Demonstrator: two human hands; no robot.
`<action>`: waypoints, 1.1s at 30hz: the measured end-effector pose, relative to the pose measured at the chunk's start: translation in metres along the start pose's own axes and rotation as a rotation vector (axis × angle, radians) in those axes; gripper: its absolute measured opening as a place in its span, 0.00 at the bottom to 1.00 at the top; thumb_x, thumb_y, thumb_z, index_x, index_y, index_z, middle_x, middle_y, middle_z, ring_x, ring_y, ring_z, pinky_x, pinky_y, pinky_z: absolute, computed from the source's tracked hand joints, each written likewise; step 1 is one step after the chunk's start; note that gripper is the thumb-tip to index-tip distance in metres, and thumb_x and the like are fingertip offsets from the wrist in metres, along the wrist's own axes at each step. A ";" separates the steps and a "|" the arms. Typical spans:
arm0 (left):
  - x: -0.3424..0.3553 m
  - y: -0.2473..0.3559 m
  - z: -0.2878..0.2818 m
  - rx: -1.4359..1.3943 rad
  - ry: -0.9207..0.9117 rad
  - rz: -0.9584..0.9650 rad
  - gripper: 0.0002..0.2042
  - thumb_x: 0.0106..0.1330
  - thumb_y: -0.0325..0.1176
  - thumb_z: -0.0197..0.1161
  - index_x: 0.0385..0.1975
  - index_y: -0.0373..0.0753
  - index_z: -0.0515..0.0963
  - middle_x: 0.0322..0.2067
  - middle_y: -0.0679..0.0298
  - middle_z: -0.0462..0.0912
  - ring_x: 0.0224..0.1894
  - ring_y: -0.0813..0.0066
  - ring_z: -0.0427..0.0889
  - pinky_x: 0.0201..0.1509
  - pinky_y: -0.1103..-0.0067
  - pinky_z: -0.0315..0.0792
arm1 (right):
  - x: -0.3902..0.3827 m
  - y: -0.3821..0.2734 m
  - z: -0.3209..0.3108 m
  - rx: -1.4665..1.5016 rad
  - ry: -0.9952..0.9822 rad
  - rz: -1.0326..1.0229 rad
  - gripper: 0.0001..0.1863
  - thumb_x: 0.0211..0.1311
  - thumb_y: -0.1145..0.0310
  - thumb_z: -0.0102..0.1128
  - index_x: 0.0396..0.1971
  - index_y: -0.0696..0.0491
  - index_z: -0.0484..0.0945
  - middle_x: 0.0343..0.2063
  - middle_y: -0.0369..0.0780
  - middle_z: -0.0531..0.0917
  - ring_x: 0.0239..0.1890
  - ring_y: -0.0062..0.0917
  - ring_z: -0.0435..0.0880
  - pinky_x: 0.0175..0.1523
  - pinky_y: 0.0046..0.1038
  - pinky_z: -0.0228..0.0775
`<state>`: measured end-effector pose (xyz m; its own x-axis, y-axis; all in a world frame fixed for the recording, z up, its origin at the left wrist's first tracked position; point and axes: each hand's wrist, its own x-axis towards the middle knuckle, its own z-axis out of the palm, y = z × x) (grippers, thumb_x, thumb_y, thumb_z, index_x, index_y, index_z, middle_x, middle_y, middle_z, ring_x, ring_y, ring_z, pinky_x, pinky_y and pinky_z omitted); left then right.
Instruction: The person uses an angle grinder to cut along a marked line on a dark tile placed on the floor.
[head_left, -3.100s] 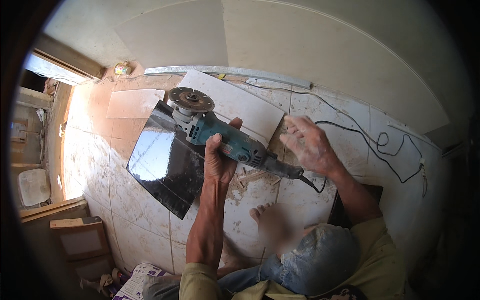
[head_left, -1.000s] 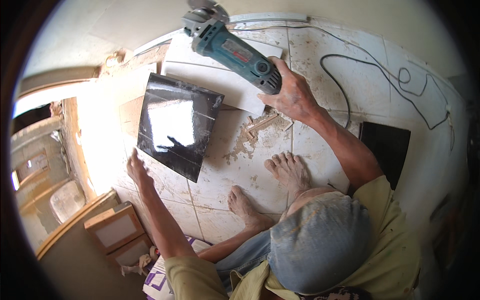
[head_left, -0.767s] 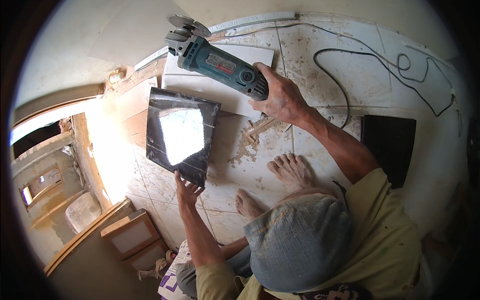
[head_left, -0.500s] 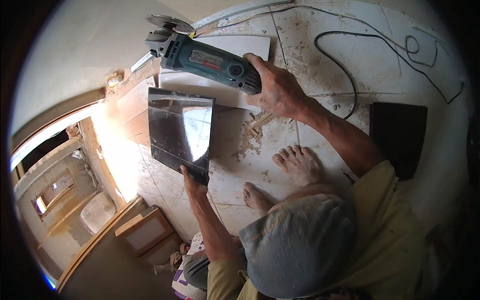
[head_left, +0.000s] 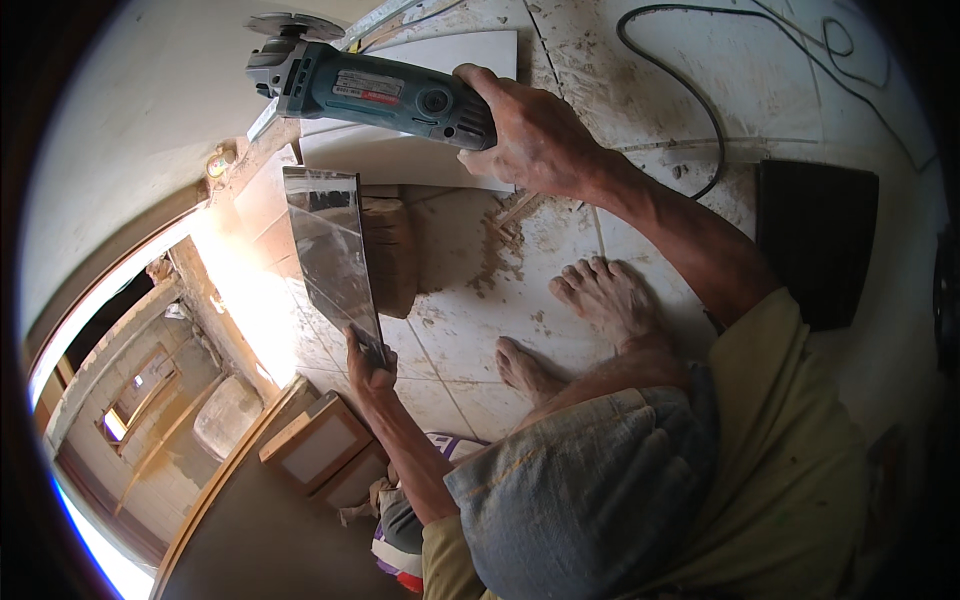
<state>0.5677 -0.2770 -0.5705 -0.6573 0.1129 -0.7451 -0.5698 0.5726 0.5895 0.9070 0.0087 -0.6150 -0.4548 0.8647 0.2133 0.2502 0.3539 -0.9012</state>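
My right hand (head_left: 530,135) is closed round the rear of a teal angle grinder (head_left: 375,95), raised with its cutting disc (head_left: 292,25) at the upper left. My left hand (head_left: 372,360) grips the lower end of a glossy black tile (head_left: 328,245), which is tilted up steeply. Just right of the tile, a brown wooden block (head_left: 392,255) shows on the dusty floor. A white board (head_left: 440,50) lies behind the grinder and tile.
My bare feet (head_left: 610,305) stand on dirty white floor tiles. A dark panel (head_left: 812,240) lies at the right. A black cord (head_left: 705,105) snakes across the upper right. At the left are a bright doorway and stacked framed panels (head_left: 310,440). A small cup (head_left: 220,160) stands by the wall.
The grinder, held in both hands at first, is now in my right hand alone. My left hand has taken hold of the black tile and tilted it up, uncovering the wooden block.
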 end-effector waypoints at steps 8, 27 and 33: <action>0.038 -0.024 0.013 -0.022 0.091 0.099 0.23 0.59 0.65 0.64 0.45 0.56 0.77 0.30 0.77 0.79 0.25 0.80 0.75 0.21 0.80 0.65 | 0.002 0.010 -0.003 -0.030 0.001 0.047 0.37 0.47 0.65 0.71 0.55 0.62 0.63 0.32 0.56 0.80 0.36 0.50 0.84 0.43 0.43 0.78; 0.045 -0.048 0.062 -0.146 0.304 0.287 0.32 0.62 0.60 0.65 0.41 0.29 0.75 0.32 0.57 0.81 0.27 0.66 0.81 0.19 0.72 0.73 | 0.014 0.002 -0.007 -0.046 -0.061 0.171 0.38 0.48 0.70 0.72 0.61 0.54 0.65 0.42 0.51 0.83 0.45 0.45 0.84 0.50 0.38 0.76; 0.036 -0.037 0.062 0.109 0.454 0.365 0.31 0.64 0.63 0.61 0.25 0.32 0.73 0.22 0.60 0.74 0.22 0.72 0.71 0.21 0.72 0.66 | 0.011 -0.010 -0.004 0.002 -0.121 0.165 0.38 0.49 0.70 0.71 0.61 0.55 0.64 0.44 0.53 0.81 0.47 0.48 0.83 0.51 0.40 0.74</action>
<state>0.5956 -0.2438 -0.6385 -0.9602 -0.0265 -0.2782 -0.2290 0.6450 0.7290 0.9026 0.0163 -0.6026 -0.5073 0.8616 0.0163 0.3283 0.2106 -0.9208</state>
